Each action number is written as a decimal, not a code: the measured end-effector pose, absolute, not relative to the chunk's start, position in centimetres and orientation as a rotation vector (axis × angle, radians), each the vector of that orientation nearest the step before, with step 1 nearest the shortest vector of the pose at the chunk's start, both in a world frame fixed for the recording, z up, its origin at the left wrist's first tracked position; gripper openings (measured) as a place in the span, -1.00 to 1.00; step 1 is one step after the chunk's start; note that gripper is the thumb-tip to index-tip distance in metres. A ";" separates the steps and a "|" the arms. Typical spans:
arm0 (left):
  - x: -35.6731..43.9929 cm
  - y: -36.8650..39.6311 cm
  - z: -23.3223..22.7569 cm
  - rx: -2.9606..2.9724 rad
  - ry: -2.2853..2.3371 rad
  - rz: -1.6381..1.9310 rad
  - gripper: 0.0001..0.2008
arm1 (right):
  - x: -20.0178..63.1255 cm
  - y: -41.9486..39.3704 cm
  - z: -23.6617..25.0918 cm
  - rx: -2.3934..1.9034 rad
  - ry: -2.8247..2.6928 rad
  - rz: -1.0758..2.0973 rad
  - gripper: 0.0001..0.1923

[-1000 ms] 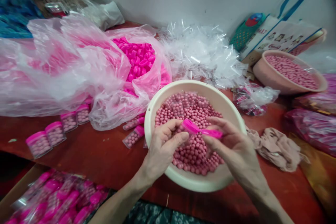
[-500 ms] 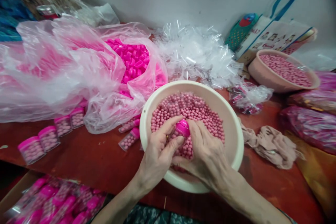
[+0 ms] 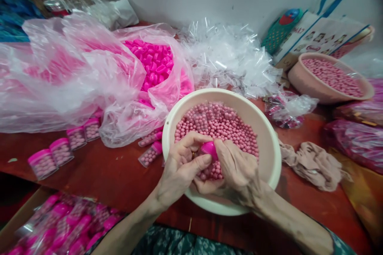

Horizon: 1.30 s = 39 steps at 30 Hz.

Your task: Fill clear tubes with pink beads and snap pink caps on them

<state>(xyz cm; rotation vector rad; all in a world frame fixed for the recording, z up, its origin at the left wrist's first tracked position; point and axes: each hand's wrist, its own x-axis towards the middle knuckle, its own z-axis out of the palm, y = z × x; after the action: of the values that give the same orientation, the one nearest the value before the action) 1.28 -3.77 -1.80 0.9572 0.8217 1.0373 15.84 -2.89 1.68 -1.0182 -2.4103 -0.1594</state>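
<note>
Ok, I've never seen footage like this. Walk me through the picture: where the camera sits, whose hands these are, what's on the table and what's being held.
The camera is worn on a person's head and looks forward and down, so the two bare arms coming in from the bottom edge are that person's own. There is no machine here. The left hand and the right hand meet over a cream bowl full of small pink balls. Together they grip a small piece with a bright pink cap; what lies under the cap is hidden by the fingers. On the red table lie capped clear containers of balls, a plastic bag of pink caps, a heap of clear plastic, a second bowl of balls and a crumpled cloth.
</note>
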 end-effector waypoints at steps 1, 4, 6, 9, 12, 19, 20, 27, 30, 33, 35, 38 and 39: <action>1.3 -3.7 -1.8 0.960 0.815 1.033 -0.77 | 16.0 -3.0 1.3 -1.027 -2.404 -0.182 -0.70; 1.5 -3.6 -1.6 0.960 0.807 1.040 -0.75 | 16.3 -3.2 -0.1 -1.080 -2.348 -0.218 -0.61; 1.7 -3.6 -1.5 0.946 0.818 1.072 -0.68 | 16.3 -3.4 -0.8 -1.108 -2.316 -0.180 -0.54; 1.9 -3.8 -1.4 0.954 0.853 1.119 -0.64 | 16.1 -3.5 -0.8 -1.095 -2.290 -0.164 -0.50; 2.0 -4.6 -1.5 1.031 0.917 1.177 -0.74 | 15.8 -3.9 0.3 -1.025 -2.338 -0.162 -0.54; -1.5 -6.9 -3.8 1.186 1.446 1.617 -0.69 | 16.4 -4.1 -1.0 -0.954 -2.535 0.241 -0.37; -2.6 -6.9 -4.5 1.200 1.583 1.669 -0.68 | 16.5 -4.0 -1.5 -0.981 -2.542 0.296 -0.33; -7.8 -3.2 -8.4 2.265 1.879 1.090 -0.74 | 15.3 -3.4 -1.1 -1.063 -2.690 0.518 -0.82; -7.6 -1.1 -8.4 2.459 1.925 0.676 -0.64 | 15.2 -3.5 -1.0 -1.129 -2.681 0.479 -0.82; -7.5 0.2 -8.4 2.530 1.996 0.340 -0.52 | 16.8 -4.1 -2.6 -1.129 -2.678 0.328 -0.74; -7.8 0.1 -8.5 2.506 2.043 0.301 -0.49 | 18.5 -4.6 -4.1 -1.061 -2.710 0.287 -0.64; -8.7 -1.5 -8.5 2.465 2.144 0.257 -0.53 | 20.9 -5.3 -6.0 -0.968 -2.768 0.248 -0.44; -9.2 -2.4 -8.5 2.452 2.173 0.251 -0.54 | 21.3 -5.5 -6.4 -0.957 -2.778 0.240 -0.39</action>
<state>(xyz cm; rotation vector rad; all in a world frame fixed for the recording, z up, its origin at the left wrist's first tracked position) -9.18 -2.38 -8.53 2.4516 2.1733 0.2512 21.35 -5.51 -6.41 -0.9569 -2.7781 0.2399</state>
